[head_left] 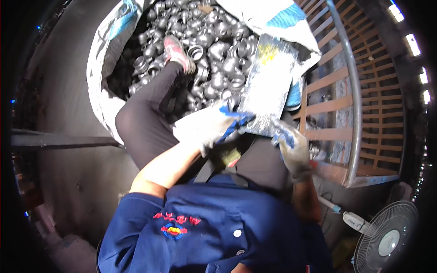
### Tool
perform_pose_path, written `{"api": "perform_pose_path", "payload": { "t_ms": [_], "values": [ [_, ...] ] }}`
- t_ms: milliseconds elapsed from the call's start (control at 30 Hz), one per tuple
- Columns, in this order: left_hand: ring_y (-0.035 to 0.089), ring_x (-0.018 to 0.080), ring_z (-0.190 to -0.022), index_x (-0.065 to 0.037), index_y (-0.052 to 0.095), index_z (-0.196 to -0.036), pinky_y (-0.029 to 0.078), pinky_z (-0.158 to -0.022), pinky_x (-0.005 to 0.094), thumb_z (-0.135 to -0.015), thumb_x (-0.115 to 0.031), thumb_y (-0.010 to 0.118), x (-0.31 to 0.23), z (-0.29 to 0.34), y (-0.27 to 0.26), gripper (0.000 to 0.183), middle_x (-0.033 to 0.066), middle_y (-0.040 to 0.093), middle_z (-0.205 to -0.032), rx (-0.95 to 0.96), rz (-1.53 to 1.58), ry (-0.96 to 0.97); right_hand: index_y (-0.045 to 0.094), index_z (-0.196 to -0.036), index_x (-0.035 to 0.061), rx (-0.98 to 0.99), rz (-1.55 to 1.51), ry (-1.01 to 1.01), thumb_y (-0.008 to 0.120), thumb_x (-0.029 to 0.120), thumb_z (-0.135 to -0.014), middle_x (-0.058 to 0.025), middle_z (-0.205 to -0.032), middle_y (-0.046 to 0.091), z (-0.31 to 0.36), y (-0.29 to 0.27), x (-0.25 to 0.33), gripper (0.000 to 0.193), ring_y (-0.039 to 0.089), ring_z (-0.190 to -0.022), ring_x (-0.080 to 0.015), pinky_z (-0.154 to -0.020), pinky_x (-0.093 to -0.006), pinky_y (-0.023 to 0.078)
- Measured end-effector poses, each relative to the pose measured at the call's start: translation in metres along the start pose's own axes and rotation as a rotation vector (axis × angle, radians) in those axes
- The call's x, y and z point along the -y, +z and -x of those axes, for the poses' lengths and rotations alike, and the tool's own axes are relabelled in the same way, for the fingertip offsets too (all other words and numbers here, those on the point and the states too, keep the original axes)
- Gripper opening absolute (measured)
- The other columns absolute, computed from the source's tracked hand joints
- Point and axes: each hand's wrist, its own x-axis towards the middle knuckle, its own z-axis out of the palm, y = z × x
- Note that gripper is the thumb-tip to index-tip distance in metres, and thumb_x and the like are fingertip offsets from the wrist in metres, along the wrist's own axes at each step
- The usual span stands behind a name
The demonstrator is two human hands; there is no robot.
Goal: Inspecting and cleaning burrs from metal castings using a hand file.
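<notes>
My left hand (pixel 207 127), in a white glove with a blue palm, is closed at the near end of a long shiny board (pixel 268 86). What its fingers hold is hidden; a dark grey shape shows below them. My right hand (pixel 293 148), gloved too, is by the board's near right corner with its fingers bent and blurred. Whether it grips anything is unclear. The board slopes over the edge of a big white woven bag (pixel 98 75) and bears a yellow smear (pixel 267 53). Many grey metal pipe fittings (pixel 216 54) fill the bag.
My leg in dark trousers (pixel 145 102) reaches into the bag, its pink shoe (pixel 177 54) among the fittings. On the right stands a metal crate with brown slats (pixel 330 104) and a grey tube frame (pixel 357 104). A fan (pixel 387 241) is at lower right, and a dark bar (pixel 63 140) at left.
</notes>
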Motion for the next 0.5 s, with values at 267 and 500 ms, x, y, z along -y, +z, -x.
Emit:
{"api": "perform_pose_path", "payload": {
  "t_ms": [267,500],
  "values": [
    [0.052,0.0047,-0.062,0.000,0.061,-0.093,0.040,-0.049,0.0213,-0.076,-0.017,0.071,-0.027,-0.059,-0.008,0.026,0.0043,0.062,-0.078,-0.228,0.690,-0.664,0.044,-0.122,-0.0102,0.208,-1.030,0.399,0.051,0.016,-0.084,-0.0174,-0.075,0.061,-0.009,-0.015,-0.012,0.047,0.051,-0.043,-0.0111,-0.038,-0.0194,0.040],
    [0.047,0.0042,-0.051,-0.005,0.063,-0.077,0.034,-0.040,0.0232,-0.077,-0.014,0.070,-0.007,-0.122,0.018,0.011,-0.0004,0.056,-0.066,-0.317,0.842,-0.585,0.044,-0.123,-0.0098,0.204,-1.163,0.455,0.052,0.010,-0.085,-0.0168,-0.079,0.061,-0.004,-0.003,-0.036,0.044,0.051,-0.047,-0.0109,-0.040,-0.0195,0.039]
  ]
}}
